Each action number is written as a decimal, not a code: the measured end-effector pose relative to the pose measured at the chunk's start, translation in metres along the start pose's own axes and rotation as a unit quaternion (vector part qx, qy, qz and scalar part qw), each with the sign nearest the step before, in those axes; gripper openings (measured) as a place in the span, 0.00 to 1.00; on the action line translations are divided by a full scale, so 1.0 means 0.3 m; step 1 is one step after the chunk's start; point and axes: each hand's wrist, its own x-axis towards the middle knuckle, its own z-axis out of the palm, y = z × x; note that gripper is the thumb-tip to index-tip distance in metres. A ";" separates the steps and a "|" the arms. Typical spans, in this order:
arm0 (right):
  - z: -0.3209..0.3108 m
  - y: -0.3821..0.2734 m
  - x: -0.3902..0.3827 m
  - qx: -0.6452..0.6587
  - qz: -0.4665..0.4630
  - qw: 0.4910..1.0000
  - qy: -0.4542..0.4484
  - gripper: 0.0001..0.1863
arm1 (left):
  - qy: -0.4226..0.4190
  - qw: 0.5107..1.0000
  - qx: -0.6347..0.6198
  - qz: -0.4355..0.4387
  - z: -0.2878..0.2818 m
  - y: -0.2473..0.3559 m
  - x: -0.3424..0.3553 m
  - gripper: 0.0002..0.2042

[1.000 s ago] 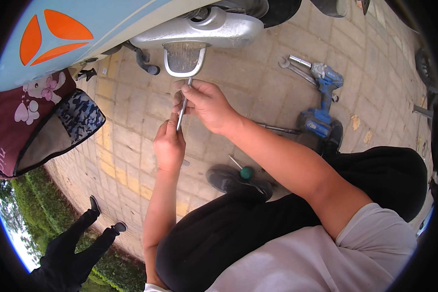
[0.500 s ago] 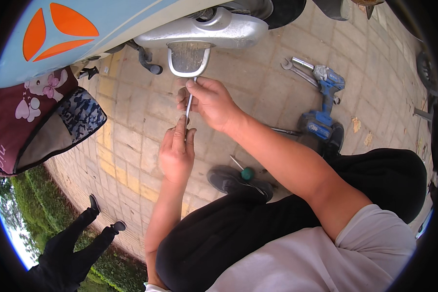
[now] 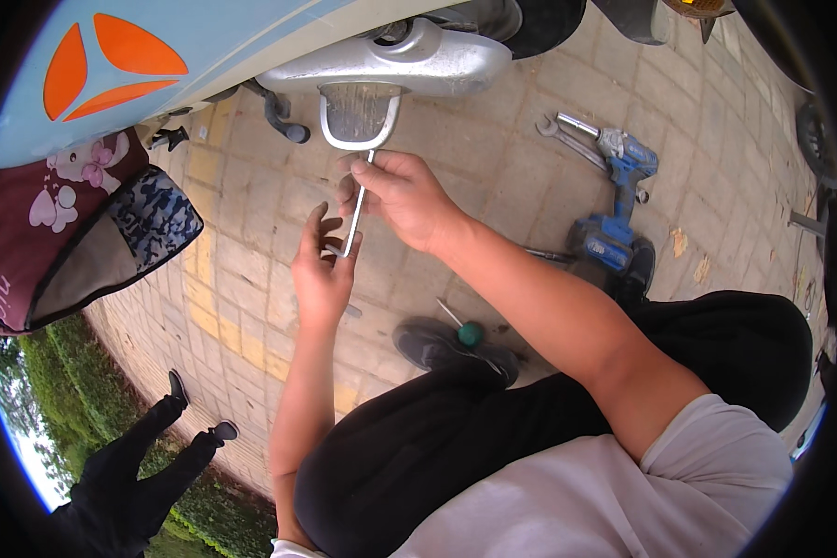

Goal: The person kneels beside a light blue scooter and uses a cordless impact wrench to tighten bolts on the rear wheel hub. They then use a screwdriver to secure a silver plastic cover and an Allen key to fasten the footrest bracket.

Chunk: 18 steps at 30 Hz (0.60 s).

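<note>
A thin silver L-shaped hex key (image 3: 357, 219) runs down from the rim of the silver loop-ended part (image 3: 363, 110) on the vehicle. My right hand (image 3: 400, 193) pinches its long shaft just below the loop. The far tip meets the loop's lower edge, and how it seats there is hidden. At the bent lower end is my left hand (image 3: 324, 279), its fingers apart around the short leg and seeming to touch it. The loop belongs to a scuffed silver cover (image 3: 456, 61) beneath the light-blue body panel (image 3: 214, 37).
On the paving to the right lie a blue cordless impact wrench (image 3: 623, 172) with a socket and a wrench (image 3: 577, 141). A green-handled screwdriver (image 3: 471, 333) is beside my shoe (image 3: 428, 342). A maroon bag (image 3: 28, 242) hangs at left; a person in dark trousers (image 3: 130, 465) stands beyond.
My left hand has shifted slightly left and its fingers have spread off the shaft, uncovering the bent end. The right hand keeps its pinch, almost in the same place.
</note>
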 end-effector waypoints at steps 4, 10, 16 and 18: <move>-0.015 -0.002 0.008 0.002 -0.005 1.000 -0.031 0.12 | -0.221 0.771 -0.584 -0.127 0.004 -0.006 -0.046 0.28; -0.012 0.022 -0.004 0.011 0.002 1.000 0.003 0.14 | 0.023 0.968 0.205 0.144 0.059 0.019 -0.056 0.25; -0.014 0.019 0.001 -0.018 -0.011 1.000 0.003 0.13 | -0.127 0.928 -0.349 -0.035 0.052 0.017 -0.075 0.27; -0.013 0.020 -0.002 0.007 -0.012 1.000 -0.010 0.13 | -0.174 0.863 -0.463 -0.104 0.050 0.011 -0.072 0.24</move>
